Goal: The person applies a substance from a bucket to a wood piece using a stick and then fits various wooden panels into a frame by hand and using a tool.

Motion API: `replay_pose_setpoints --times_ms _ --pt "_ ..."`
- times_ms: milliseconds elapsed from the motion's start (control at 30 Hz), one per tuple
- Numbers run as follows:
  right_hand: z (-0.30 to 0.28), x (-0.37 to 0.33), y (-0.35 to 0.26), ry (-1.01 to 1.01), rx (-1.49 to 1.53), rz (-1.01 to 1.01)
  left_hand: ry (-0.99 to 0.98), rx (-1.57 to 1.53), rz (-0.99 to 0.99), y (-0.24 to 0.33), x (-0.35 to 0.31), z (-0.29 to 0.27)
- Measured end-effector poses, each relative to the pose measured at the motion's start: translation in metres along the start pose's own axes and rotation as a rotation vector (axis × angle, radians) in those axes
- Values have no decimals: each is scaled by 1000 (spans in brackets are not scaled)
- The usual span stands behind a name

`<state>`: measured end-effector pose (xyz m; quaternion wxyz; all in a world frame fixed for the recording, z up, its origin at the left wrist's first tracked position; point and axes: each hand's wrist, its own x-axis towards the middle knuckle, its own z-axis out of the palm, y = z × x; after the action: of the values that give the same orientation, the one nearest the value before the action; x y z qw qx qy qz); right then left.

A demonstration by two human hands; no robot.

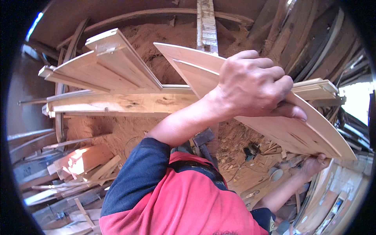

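Observation:
A thin, pale wooden panel with a raised centre field [280, 135] is held tilted in front of me, slanting from upper left to lower right. My left hand [254, 84] is closed over its far edge, thumb on the near face. At the panel's lower right corner, my right hand [315, 165] pinches the edge. To the left, a partly assembled wooden frame with a panel in it [92, 70] rests along a thick horizontal timber [113, 103]. The panel in my hands hides part of that timber.
Stacked boards [313, 43] lean at the far right. Offcuts and planks [74, 184] are heaped at the lower left. Sawdust [137, 39] covers the ground behind the timber. A worn upright post [206, 27] stands at the back, and wood scraps [272, 149] lie below the panel.

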<state>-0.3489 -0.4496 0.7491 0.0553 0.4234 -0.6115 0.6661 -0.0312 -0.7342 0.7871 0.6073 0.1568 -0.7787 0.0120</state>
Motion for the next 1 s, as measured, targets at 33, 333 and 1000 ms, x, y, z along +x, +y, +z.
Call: replay_pose_setpoints --times_ms 33,333,1000 --pt "3 4 12 -10 41 59 12 21 -32 2 -2 3" --pt "58 10 77 -195 10 117 -201 257 10 7 -1 6" --pt "159 18 118 -261 177 185 -411 439 -21 -30 6 17"
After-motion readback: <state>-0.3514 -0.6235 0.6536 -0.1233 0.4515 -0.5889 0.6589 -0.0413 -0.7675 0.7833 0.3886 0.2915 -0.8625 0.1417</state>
